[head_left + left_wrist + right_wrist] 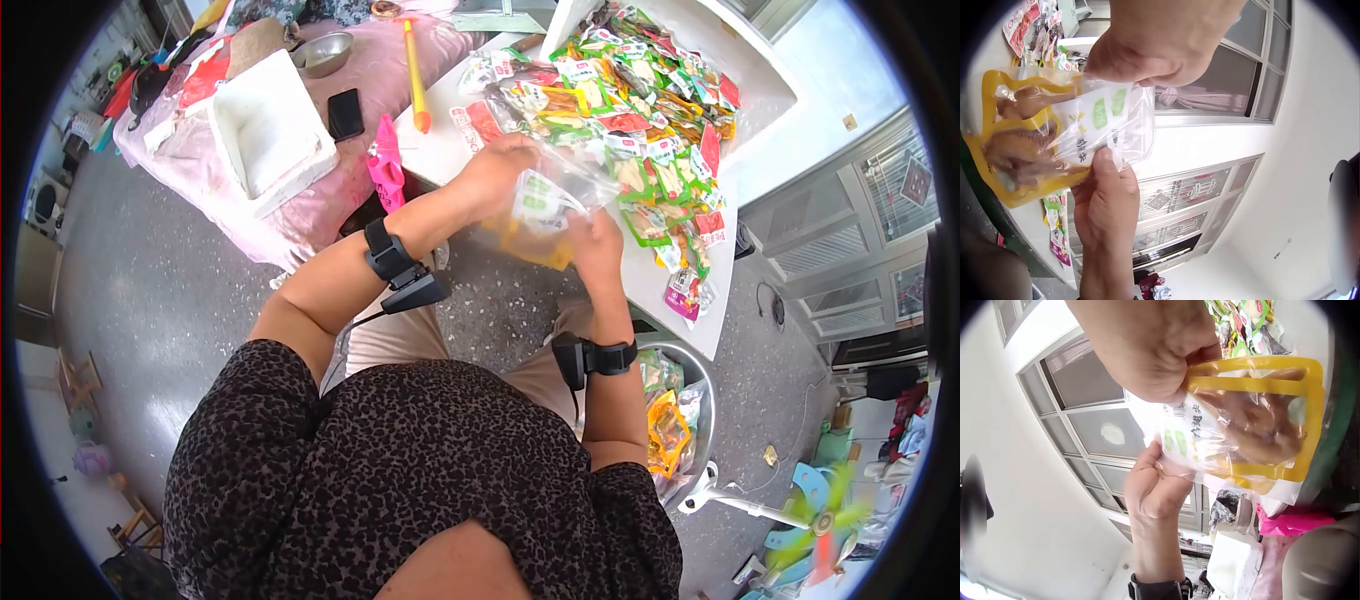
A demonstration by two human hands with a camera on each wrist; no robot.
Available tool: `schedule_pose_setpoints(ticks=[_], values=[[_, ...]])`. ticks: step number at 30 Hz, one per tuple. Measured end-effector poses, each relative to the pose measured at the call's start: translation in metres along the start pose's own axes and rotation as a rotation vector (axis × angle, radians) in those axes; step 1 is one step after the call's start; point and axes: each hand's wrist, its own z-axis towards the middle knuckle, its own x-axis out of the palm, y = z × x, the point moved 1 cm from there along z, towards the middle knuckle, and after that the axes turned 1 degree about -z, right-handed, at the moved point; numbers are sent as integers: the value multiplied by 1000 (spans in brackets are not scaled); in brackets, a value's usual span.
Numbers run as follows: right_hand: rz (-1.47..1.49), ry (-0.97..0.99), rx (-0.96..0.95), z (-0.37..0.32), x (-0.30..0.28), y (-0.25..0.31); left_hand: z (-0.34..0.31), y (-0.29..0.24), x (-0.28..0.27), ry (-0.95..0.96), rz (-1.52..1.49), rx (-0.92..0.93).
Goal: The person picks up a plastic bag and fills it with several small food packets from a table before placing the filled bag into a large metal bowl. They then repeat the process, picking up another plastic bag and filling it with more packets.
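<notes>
A pouch (540, 208) is held just above the middle of the head view, at the edge of a white table (700, 335); it is pinched by the left hand (495, 172) at its upper left and by the right hand (598, 248) at its right, so both grips are clamped on the thin film.

The likeliest mishap would seem to be a drop: the filled end looks to hang past the table edge, so if the smooth film were let slip, the pouch might be lost to the floor (170, 270); a tear could be caused if the sides were tugged apart too hard; whether the mouth is unsealed cannot be told, but if it is, the contents might be squeezed out by a tight grip.

The pouch is bordered in yellow, with clear windows; in the left wrist view, glossy brown pieces (1022, 150), meat-like in look, are seen through them at the left; a white label (1088, 122) with green patches and dark characters is set beside them, and the far end is left clear and wrinkled.

Further out, many bright packets (600, 80) are heaped at the upper right of the head view, partly in a white box (770, 95); more are gathered in a metal tub (706, 395) at the lower right, near a fan (823, 523); a foam box (290, 178) and a phone (345, 114) are laid on pink cloth (260, 235) at the upper left.
</notes>
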Motion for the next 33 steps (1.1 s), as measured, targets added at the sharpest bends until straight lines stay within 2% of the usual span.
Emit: schedule_pose_setpoints(ticks=[2, 8, 10, 13, 16, 19, 23, 26, 28, 33], values=[[1, 45, -14, 6, -12, 2, -2, -2, -6, 7, 134, 9], [44, 184, -11, 25, -48, 4, -11, 2, -6, 193, 192, 57], [9, 246, -34, 24, -53, 5, -5, 12, -12, 151, 176, 78], [-14, 207, -16, 18, -58, 6, -3, 21, -14, 146, 159, 87], [188, 150, 27, 14, -56, -2, -5, 18, -12, 142, 189, 118], [271, 129, 17, 11, -56, 3, -10, 21, -9, 97, 150, 132], [223, 86, 0, 10, -53, 7, -14, 21, -8, 62, 92, 203], [200, 73, -15, 10, -50, 1, -21, 15, -6, 85, 50, 115], [222, 81, -19, 9, -50, -1, -24, 15, 0, 46, -6, 136], [386, 88, 106, -1, -44, 5, -29, 14, 8, -44, -127, 157]])
